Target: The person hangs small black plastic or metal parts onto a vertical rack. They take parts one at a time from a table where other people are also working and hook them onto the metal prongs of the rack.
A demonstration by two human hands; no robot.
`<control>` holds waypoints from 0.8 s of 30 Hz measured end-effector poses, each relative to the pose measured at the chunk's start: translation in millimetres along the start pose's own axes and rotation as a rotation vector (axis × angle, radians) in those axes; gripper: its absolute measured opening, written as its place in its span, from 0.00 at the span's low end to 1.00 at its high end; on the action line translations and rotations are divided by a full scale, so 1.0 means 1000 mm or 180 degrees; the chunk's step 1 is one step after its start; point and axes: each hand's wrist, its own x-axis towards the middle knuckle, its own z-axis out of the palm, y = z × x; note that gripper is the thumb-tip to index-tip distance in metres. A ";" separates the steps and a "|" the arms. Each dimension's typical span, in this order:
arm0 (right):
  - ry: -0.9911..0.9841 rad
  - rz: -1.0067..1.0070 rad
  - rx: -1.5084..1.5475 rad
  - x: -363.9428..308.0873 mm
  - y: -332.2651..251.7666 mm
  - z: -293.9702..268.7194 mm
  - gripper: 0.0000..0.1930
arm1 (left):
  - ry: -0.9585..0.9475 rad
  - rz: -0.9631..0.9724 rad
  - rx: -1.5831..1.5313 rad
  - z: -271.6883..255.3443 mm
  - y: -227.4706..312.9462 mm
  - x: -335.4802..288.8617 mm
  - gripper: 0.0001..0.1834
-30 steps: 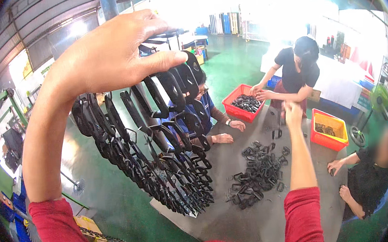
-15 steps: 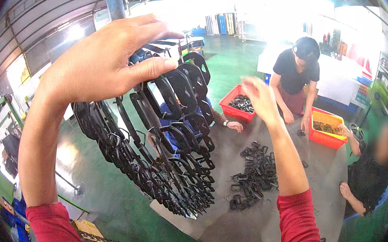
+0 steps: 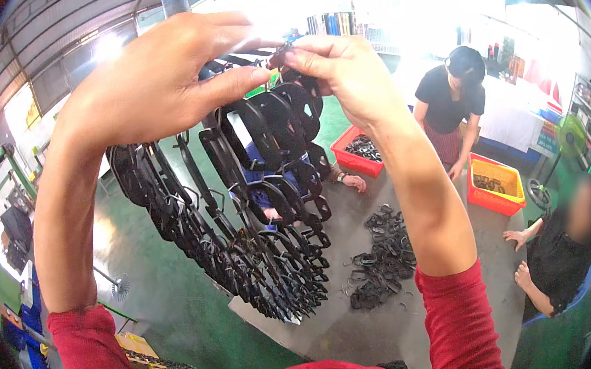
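Note:
In front of me hangs a rack densely hung with rows of black oblong loops (image 3: 261,127), each an open ring shape on wire hooks. Over the top of the rack, my left hand (image 3: 157,80) has its thumb and fingers stretched forward and apart. My right hand (image 3: 334,63) is raised to the rack's upper right, thumb and fingers pinched beside my left fingertips. A small dark piece (image 3: 284,52) shows at the pinch; its kind cannot be made out. Below, a heap of similar black loops (image 3: 381,258) lies on the grey table (image 3: 331,337).
An orange basket (image 3: 358,171) of black parts stands at the table's far side. To its right is another orange basket (image 3: 518,207) with a yellow one inside. One person (image 3: 451,91) stands opposite, another (image 3: 563,265) sits right. A third person's hand (image 3: 354,184) shows behind the rack.
My right hand has risen leftward from above the table to the top of the rack, its fingers now pinched. My left hand has barely moved. The person at right has withdrawn a hand from the basket.

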 end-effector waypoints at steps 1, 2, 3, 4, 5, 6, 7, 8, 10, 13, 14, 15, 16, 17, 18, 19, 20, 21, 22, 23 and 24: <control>0.0203 -0.0047 0.0016 0.000 0.000 0.003 0.11 | -0.0084 0.0020 0.0027 -0.001 0.000 0.003 0.19; 0.0406 -0.0094 0.0030 0.000 -0.001 0.005 0.10 | -0.0168 0.0040 0.0054 -0.003 0.001 0.005 0.19; 0.0400 -0.0085 0.0042 -0.001 -0.002 0.005 0.10 | -0.0179 0.0030 0.0050 -0.003 0.002 0.006 0.19; 0.0427 -0.0049 -0.0042 -0.004 -0.002 0.003 0.10 | -0.0070 0.0164 -0.0043 -0.001 0.003 0.006 0.19; 0.0453 -0.0013 -0.0125 -0.007 -0.003 0.001 0.10 | 0.0040 0.0296 -0.0136 0.000 0.005 0.007 0.19; 0.0457 -0.0056 -0.0243 -0.007 -0.005 -0.002 0.10 | 0.0032 0.0284 -0.0163 0.000 0.007 0.008 0.19; 0.0449 -0.0026 -0.0236 -0.008 -0.005 -0.003 0.10 | 0.0042 0.0303 -0.0024 -0.002 0.009 0.010 0.19; 0.0547 -0.0061 -0.0388 -0.009 -0.004 -0.003 0.10 | 0.0052 0.0321 0.0117 -0.003 0.011 0.011 0.19; 0.0754 -0.0090 -0.0454 -0.013 -0.002 -0.001 0.11 | 0.0075 0.0282 0.0064 -0.001 0.014 0.010 0.18; 0.0838 -0.0027 -0.0303 -0.014 -0.002 -0.004 0.11 | 0.0052 0.0342 0.0216 -0.001 0.013 0.013 0.18; 0.1017 -0.0336 -0.0237 -0.015 -0.002 -0.003 0.07 | -0.0065 0.0272 -0.0182 -0.004 0.016 0.017 0.18; 0.1038 -0.0305 -0.0259 -0.016 -0.005 -0.005 0.07 | -0.0104 0.0264 -0.0321 -0.010 0.020 0.017 0.18; 0.0995 -0.0406 -0.0178 -0.015 -0.007 0.001 0.07 | -0.0197 0.0177 -0.0416 -0.020 0.028 0.011 0.19; 0.0954 -0.0509 -0.0097 -0.014 -0.008 0.006 0.07 | -0.0214 0.0184 -0.0261 -0.023 0.027 0.008 0.19; 0.0771 -0.0527 -0.0064 -0.014 -0.006 0.005 0.10 | -0.0232 0.0194 -0.0102 -0.027 0.027 0.004 0.18; 0.1126 0.0290 -0.0011 -0.016 -0.030 0.016 0.07 | -0.0234 0.0181 -0.0117 -0.026 0.021 0.000 0.18; 0.1540 0.0436 -0.0210 -0.022 -0.027 0.006 0.07 | -0.0112 0.0352 -0.0279 -0.007 0.004 0.004 0.18; 0.1949 0.0580 -0.0422 -0.029 -0.020 -0.007 0.07 | 0.0076 0.0633 -0.0447 0.021 -0.020 0.004 0.18; 0.1859 0.0416 -0.0464 -0.039 -0.011 -0.037 0.07 | 0.0232 0.0890 -0.0629 0.033 -0.035 0.013 0.18; 0.1649 0.0214 -0.0383 -0.038 -0.002 -0.049 0.07 | 0.0483 -0.0066 -0.1591 0.030 -0.037 -0.003 0.18; 0.1835 0.0262 -0.0531 -0.038 0.006 -0.060 0.07 | 0.0423 -0.0417 -0.1537 0.020 -0.041 -0.013 0.18</control>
